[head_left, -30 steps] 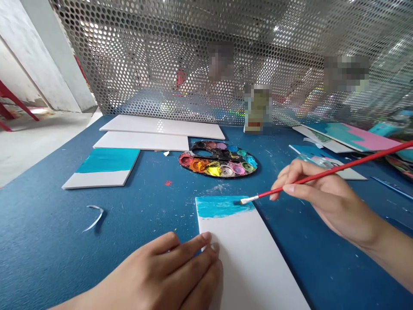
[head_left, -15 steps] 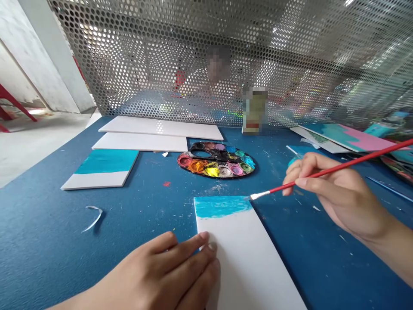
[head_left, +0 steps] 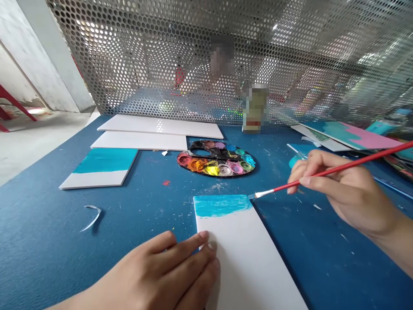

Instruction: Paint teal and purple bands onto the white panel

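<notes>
The left hand (head_left: 155, 271) lies flat and relaxed at the bottom of the view, its fingertips pressing on the left edge of a long white board (head_left: 245, 262), which sits on the blue worktop (head_left: 64, 254). The board runs away from the person, and a band of streaky turquoise paint (head_left: 222, 206) covers its far end, with a ragged lower edge and the rest left white. The right hand (head_left: 342, 189) pinches a red-handled paintbrush (head_left: 335, 173) between thumb and fingers, holding it above the worktop. The pale bristles (head_left: 260, 194) sit just beside the board's far right corner.

Farther on lie a curled white scrap (head_left: 92, 215), a smaller board (head_left: 103, 168) half painted turquoise, and a round black palette (head_left: 216, 159) crowded with wet colours. Two blank white boards (head_left: 142, 141) lie beyond these. To the right is a board painted pink and teal (head_left: 348, 135). A blurred bottle (head_left: 254, 107) stands against a perforated metal screen (head_left: 155, 56), and a person (head_left: 219, 77) shows through the screen.
</notes>
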{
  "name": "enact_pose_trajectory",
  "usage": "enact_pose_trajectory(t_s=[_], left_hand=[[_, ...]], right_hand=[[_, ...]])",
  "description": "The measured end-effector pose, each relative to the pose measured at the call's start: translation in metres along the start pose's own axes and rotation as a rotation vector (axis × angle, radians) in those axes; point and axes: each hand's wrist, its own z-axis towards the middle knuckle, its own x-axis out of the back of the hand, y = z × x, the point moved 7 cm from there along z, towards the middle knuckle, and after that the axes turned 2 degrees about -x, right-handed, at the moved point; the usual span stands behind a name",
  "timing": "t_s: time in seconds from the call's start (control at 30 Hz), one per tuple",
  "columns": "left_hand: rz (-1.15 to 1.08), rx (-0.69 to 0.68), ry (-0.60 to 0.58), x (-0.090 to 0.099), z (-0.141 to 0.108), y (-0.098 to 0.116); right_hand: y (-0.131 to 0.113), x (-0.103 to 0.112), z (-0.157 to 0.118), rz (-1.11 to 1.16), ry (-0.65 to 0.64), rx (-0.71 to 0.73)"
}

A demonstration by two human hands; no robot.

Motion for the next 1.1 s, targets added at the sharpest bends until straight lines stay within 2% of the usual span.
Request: enact_pose_trajectory(t_s=[0.17, 0.33, 0.5, 0.6, 0.9, 1.1], left_hand=[[-0.001, -0.011, -0.008, 0.001, 0.002, -0.002], [0.019, 0.0, 0.03, 0.007, 0.006, 0.0], [0.016, 0.009, 0.028, 0.004, 0.007, 0.001], [-0.005, 0.002, 0.014, 0.001, 0.002, 0.002], [-0.029, 0.049, 0.009, 0.002, 0.003, 0.002], [-0.036, 0.032, -0.076, 0.002, 0.005, 0.002]], right_hand=[[0.004, 0.0, 0.0, 0.001, -0.043, -0.07], [-0.002, 0.001, -0.001, 0.11, 0.022, -0.043], [0.006, -0.031, -0.006, 0.204, -0.113, -0.167], [0.012, -0.045, -0.008, 0.23, -0.15, -0.215], [0.016, -0.064, -0.005, 0.293, -0.169, -0.273], [0.022, -0.074, -0.004, 0.354, -0.162, -0.325]])
